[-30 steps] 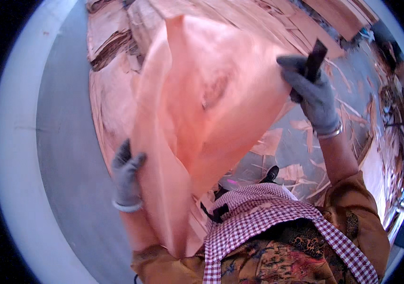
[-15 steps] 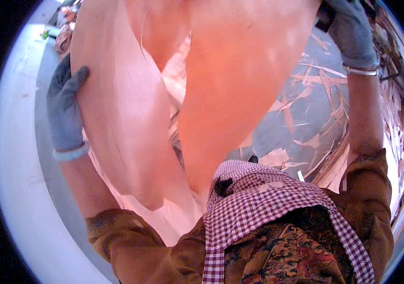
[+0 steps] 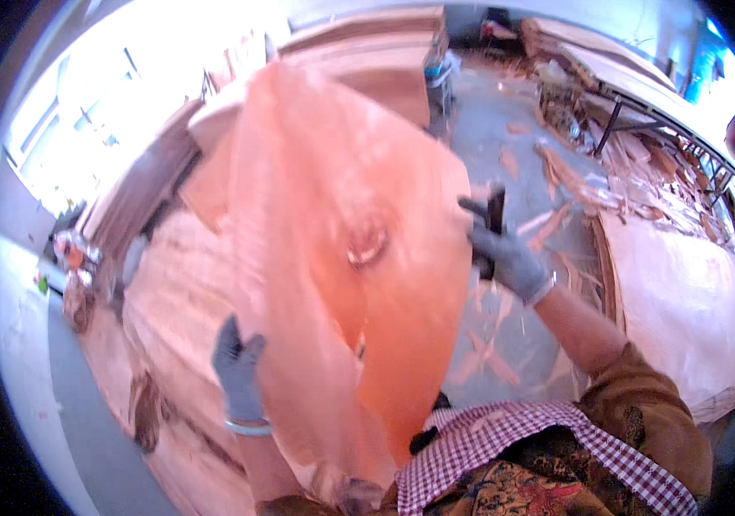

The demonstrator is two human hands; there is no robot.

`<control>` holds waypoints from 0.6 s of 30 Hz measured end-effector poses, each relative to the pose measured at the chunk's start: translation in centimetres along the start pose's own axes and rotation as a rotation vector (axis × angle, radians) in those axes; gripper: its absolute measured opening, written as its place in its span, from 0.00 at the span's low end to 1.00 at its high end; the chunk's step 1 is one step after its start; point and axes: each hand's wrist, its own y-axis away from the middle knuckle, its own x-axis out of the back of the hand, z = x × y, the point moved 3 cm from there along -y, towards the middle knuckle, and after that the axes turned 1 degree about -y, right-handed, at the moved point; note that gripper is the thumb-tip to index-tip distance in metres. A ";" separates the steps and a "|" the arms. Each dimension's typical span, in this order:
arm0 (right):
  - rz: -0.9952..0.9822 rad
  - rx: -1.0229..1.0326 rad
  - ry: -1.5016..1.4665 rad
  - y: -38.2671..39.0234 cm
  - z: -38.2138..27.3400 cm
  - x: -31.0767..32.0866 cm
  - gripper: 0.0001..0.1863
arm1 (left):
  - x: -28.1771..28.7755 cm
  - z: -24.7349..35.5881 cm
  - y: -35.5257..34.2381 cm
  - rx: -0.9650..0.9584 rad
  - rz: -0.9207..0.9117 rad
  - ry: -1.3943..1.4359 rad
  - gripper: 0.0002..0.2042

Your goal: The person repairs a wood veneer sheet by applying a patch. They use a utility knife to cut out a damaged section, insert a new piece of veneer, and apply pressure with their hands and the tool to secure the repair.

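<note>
A large, thin, pinkish-orange wood veneer sheet [image 3: 410, 318] stands tilted in front of me, folded lengthwise, with a knot-like ring in its upper middle. At its lower left edge is my left hand [image 3: 242, 370] in a grey glove, thumb and fingers apart, beside or lightly touching the sheet. By the right edge my gloved right hand [image 3: 505, 254] is closed around a narrow black object [image 3: 495, 211] whose kind I cannot make out. The fingertips of that hand reach the sheet's edge; whether they grip it is unclear.
Veneer stacks lie on the left [image 3: 178, 292] and at the back [image 3: 367, 43]. At right stands a pale sheet stack [image 3: 677, 301], with a metal-framed table [image 3: 634, 95] behind it. Veneer scraps litter the grey floor [image 3: 488, 112].
My view has risen and shows more of the room. The veneer sheet now appears farther off and upright. Both hands appear lower and closer together, the left one with its fingers more spread.
</note>
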 end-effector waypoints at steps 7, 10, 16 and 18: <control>0.086 -0.139 0.127 -4.7 6.8 7.1 0.42 | -17.6 -1.7 -15.7 -0.109 -0.406 0.046 0.22; 0.220 -0.208 0.235 -7.5 5.0 10.6 0.31 | -21.9 -2.1 -19.6 -0.007 -0.463 0.242 0.21; 0.283 -0.254 0.256 -15.9 -0.2 21.7 0.22 | -34.9 -2.8 -29.7 -0.049 -0.543 0.123 0.21; 0.273 -0.320 0.226 -17.7 0.1 25.2 0.23 | -38.7 -5.3 -32.7 -0.065 -0.573 0.087 0.22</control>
